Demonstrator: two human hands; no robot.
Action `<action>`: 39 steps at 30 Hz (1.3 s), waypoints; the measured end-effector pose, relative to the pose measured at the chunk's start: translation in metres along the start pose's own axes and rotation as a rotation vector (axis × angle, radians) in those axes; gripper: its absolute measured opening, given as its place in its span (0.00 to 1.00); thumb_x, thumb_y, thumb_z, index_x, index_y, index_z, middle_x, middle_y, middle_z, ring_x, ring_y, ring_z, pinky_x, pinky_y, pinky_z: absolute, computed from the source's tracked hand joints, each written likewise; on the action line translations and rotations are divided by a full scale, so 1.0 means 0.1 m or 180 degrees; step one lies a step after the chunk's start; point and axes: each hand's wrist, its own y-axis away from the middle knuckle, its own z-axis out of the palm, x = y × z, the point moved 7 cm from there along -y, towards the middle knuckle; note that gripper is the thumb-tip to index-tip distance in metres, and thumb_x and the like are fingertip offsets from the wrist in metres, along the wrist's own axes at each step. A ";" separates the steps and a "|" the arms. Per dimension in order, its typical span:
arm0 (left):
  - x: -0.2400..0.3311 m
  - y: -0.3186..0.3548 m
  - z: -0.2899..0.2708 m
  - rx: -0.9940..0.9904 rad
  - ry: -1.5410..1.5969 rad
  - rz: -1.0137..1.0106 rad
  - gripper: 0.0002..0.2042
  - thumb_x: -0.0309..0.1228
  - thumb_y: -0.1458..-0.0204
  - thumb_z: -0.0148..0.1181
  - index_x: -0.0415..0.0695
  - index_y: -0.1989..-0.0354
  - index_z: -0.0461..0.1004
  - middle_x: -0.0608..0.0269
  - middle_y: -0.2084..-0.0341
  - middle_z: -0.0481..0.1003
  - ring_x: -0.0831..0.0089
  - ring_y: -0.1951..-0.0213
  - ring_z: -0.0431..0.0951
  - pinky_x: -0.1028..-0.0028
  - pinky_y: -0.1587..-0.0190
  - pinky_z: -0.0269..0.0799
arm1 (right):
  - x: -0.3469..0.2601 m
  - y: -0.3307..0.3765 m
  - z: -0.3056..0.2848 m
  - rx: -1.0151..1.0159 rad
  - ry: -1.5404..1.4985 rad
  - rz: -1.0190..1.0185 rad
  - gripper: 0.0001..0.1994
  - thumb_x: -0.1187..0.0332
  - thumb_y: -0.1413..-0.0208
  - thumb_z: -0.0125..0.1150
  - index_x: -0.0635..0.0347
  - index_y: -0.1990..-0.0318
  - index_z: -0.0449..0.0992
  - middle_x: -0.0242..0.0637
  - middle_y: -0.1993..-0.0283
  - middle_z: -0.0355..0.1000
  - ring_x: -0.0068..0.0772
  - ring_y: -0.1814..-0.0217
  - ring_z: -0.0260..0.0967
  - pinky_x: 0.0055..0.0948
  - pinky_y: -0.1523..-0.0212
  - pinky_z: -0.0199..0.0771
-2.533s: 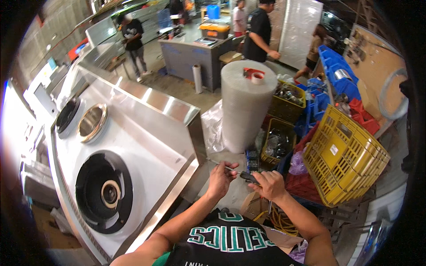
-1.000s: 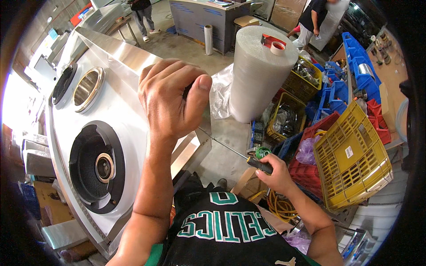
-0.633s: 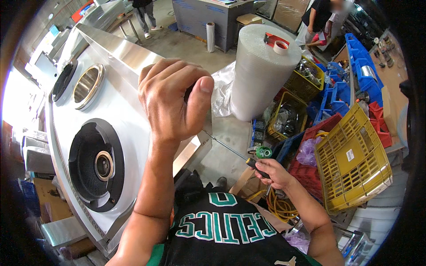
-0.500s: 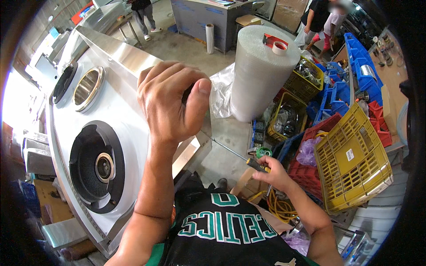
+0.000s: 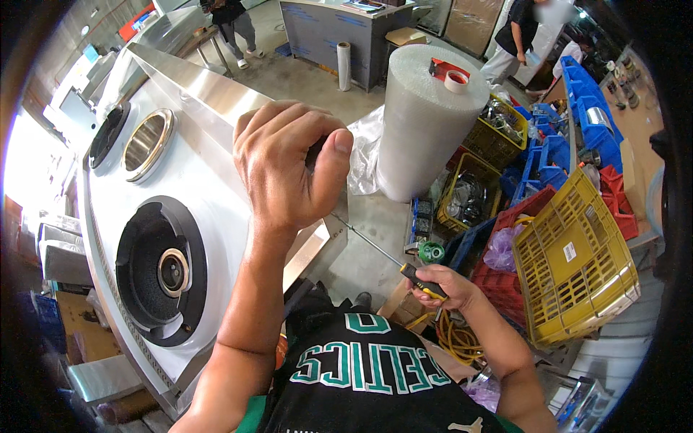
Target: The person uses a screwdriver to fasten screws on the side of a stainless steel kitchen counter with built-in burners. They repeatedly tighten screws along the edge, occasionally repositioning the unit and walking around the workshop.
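My left hand (image 5: 289,162) is raised in front of me at the near side of a steel stove top (image 5: 224,216). Its fingers are curled over, and the thumb lies along their side; whatever is inside the curl is hidden. Lower and to the right, my right hand (image 5: 453,286) grips a screwdriver (image 5: 424,281) by its black and yellow handle. The long thin shaft slants up and left, its tip close to the steel panel edge (image 5: 307,252) below my left hand. The stove carries a black round burner (image 5: 189,281) and a brass-toned ring (image 5: 166,148).
A tall roll of bubble wrap (image 5: 426,123) stands ahead, with a tape roll (image 5: 456,81) on top. Yellow crates (image 5: 577,267), a red crate (image 5: 498,289) and blue bins (image 5: 588,94) crowd the right. A green spool-like object (image 5: 431,251) sits near the screwdriver. People stand farther off.
My right hand has shifted its hold on the screwdriver, the handle now lying deeper across the fingers. My left hand keeps its curled shape. A person at the back right has moved.
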 end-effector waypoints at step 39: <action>-0.34 2.75 1.92 0.0458 0.4816 -0.5422 0.18 0.48 0.37 0.58 0.52 0.46 0.71 0.70 0.49 0.73 0.69 0.48 0.70 0.68 0.42 0.65 | -0.37 0.45 0.34 0.2772 0.5058 -0.3107 0.11 0.67 0.45 0.63 0.60 0.56 0.74 0.42 0.61 0.71 0.49 0.60 0.70 0.47 0.55 0.71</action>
